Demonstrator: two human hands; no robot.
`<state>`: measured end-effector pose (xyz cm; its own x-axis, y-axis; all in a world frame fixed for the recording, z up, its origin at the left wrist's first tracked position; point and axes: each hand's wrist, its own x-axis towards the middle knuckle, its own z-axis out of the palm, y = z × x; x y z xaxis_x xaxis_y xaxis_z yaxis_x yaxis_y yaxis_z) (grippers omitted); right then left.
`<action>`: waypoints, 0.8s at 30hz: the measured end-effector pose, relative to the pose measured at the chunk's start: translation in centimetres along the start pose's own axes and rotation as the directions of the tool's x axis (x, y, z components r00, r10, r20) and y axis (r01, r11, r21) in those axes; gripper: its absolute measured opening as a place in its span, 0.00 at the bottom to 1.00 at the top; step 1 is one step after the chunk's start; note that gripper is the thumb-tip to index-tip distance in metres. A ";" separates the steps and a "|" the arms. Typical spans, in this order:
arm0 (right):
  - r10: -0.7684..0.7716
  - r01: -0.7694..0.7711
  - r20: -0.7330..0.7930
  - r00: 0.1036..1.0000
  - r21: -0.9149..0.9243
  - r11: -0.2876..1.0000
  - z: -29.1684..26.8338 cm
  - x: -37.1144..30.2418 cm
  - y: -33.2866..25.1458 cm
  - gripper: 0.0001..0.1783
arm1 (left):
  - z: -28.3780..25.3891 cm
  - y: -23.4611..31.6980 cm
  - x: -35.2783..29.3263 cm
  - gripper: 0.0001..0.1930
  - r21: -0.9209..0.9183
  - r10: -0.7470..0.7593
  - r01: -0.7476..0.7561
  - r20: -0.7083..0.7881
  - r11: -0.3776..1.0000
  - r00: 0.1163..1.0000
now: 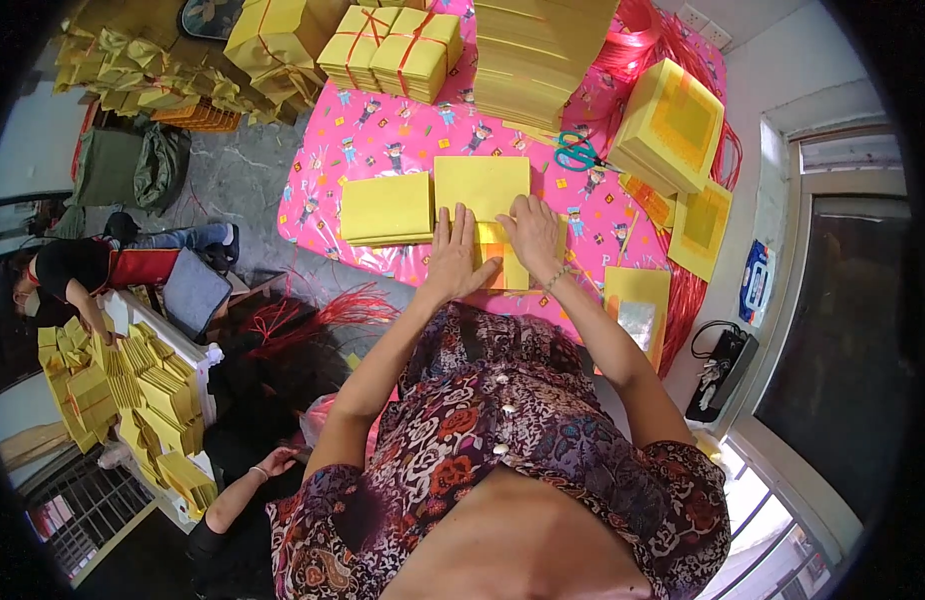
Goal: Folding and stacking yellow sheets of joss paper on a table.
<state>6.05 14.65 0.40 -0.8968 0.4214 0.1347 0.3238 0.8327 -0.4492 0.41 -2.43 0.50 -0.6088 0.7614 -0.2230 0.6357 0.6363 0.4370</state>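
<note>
My left hand (457, 258) lies with its fingers stretched out on a yellow paper piece with an orange patch (505, 275), its thumb pointing right across the patch. My right hand (534, 240) presses on the upper right part of the same piece, its fingers bent and drawn together. Just beyond both hands lies a flat yellow sheet (482, 185). To the left of my left hand is a neat stack of yellow paper pieces (387, 207). What is under my right fingertips is hidden.
Teal-handled scissors (575, 152) lie beyond my right hand on the pink patterned tablecloth (318, 205). Tall yellow paper stacks (533, 75) and tied bundles (415, 58) stand at the back. Red strands (673, 45) hang on the right. At the left, two other people are beside yellow paper piles (148, 375).
</note>
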 end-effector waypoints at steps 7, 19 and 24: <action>0.003 -0.002 0.034 0.999 -0.013 1.000 -0.3 0.2 -0.1 0.16 | -0.1 0.1 0.3 0.54 0.021 -0.002 0.002 -0.013 1.000 1.000; -0.455 0.455 0.038 0.890 -0.151 0.878 -0.3 1.3 1.4 0.17 | -1.9 0.5 0.8 0.42 0.110 0.100 -0.078 -0.219 0.991 0.971; -0.545 0.534 -0.052 0.837 -0.141 0.834 -1.1 2.3 2.5 0.13 | -5.7 1.4 2.6 0.35 -0.011 -0.049 0.049 -0.460 0.999 0.886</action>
<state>5.08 18.08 0.58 -0.9114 -0.0825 0.4032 -0.1665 0.9698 -0.1779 -2.99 -0.23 5.47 -0.7891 0.5867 0.1821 0.5997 0.6713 0.4356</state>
